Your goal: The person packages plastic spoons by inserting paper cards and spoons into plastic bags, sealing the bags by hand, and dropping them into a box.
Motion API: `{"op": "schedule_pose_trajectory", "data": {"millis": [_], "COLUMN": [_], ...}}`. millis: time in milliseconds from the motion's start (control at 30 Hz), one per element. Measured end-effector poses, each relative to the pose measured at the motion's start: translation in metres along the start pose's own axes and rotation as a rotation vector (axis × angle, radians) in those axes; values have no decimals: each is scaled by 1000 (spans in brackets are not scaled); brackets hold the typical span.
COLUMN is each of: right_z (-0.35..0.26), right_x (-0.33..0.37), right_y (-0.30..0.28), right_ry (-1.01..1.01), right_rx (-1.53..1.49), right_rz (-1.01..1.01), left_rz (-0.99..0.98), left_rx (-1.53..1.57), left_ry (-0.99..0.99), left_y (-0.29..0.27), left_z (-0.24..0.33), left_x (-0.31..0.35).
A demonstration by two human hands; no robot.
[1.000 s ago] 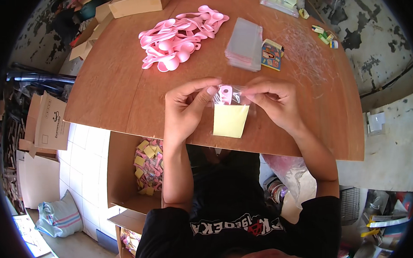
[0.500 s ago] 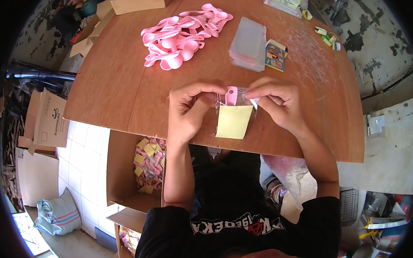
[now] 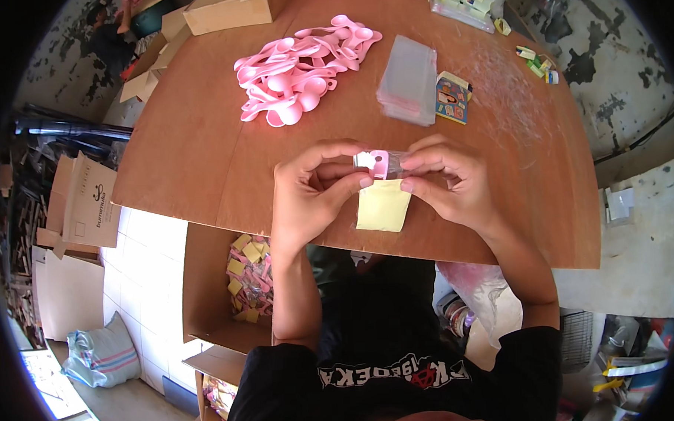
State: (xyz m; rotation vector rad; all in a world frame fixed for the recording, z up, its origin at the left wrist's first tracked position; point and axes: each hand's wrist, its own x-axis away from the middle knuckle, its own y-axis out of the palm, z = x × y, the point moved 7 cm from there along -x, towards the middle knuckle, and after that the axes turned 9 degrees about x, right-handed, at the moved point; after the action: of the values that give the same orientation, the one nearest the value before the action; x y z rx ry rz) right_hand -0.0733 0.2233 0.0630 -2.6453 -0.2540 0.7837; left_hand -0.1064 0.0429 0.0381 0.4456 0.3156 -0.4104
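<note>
Near the table's front edge, my left hand (image 3: 310,191) and my right hand (image 3: 452,178) pinch the two sides of a small clear plastic bag (image 3: 396,166) near its top. Inside the bag is a pale yellow paper card (image 3: 382,207), with the holed end of a pink spoon handle (image 3: 381,164) showing above it. The rest of that spoon is hidden behind the card. Both thumbs press at the card's upper corners, fingers closed behind. Farther off lie a heap of pink spoons (image 3: 281,85) and a stack of flat clear bags (image 3: 409,78).
A small illustrated box (image 3: 452,99) sits beside the bag stack, with clear plastic strips (image 3: 507,93) scattered to its right. Below the table's left front stands a cardboard box (image 3: 207,289) holding packed spoons with yellow cards. Another carton (image 3: 230,14) is at the far left.
Both thumbs have come down onto the front of the bag by the card's top corners, and the bag's top now looks folded or gathered. The view has shifted slightly.
</note>
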Motion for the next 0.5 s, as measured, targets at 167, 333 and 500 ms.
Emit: {"op": "schedule_pose_trajectory", "data": {"millis": [167, 333, 500], "right_z": [-6, -2, 3], "right_x": [5, 15, 4], "right_y": [8, 12, 12], "right_ry": [-82, 41, 35], "right_rx": [-58, -93, 95], "right_rz": [-67, -169, -148], "left_rz": [-71, -388, -101], "left_rx": [-47, -317, -440], "left_ry": [-141, -248, -561], "left_y": [10, -13, -121], "left_z": [5, 21, -11], "left_x": [23, 81, 157]}}
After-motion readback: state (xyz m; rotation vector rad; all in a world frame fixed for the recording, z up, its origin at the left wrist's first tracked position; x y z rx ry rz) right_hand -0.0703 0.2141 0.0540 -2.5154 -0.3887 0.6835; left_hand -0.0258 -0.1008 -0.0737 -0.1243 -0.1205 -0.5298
